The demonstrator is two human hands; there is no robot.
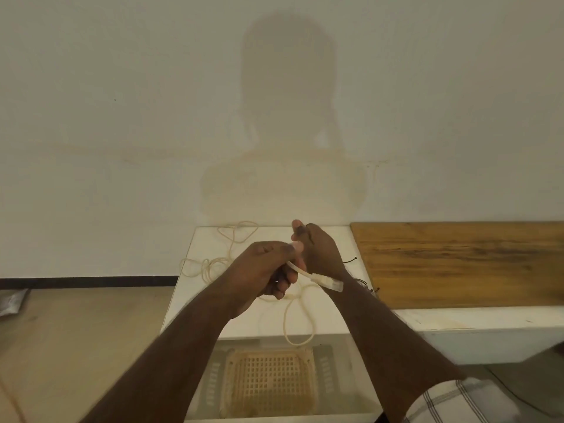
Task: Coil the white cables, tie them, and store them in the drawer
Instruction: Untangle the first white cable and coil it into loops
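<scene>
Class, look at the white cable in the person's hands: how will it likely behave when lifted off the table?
The white cable is probably floppy: it lies in loose loops. The short end beyond the left hand juts out, so it is slightly springy. One loop overhangs the table edge and may slide off.

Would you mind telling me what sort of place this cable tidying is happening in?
Probably a plain indoor room, perhaps a home or small workspace. A bare pale wall stands behind a low white cabinet with an open drawer, beside a wooden board on a white bench.
</scene>
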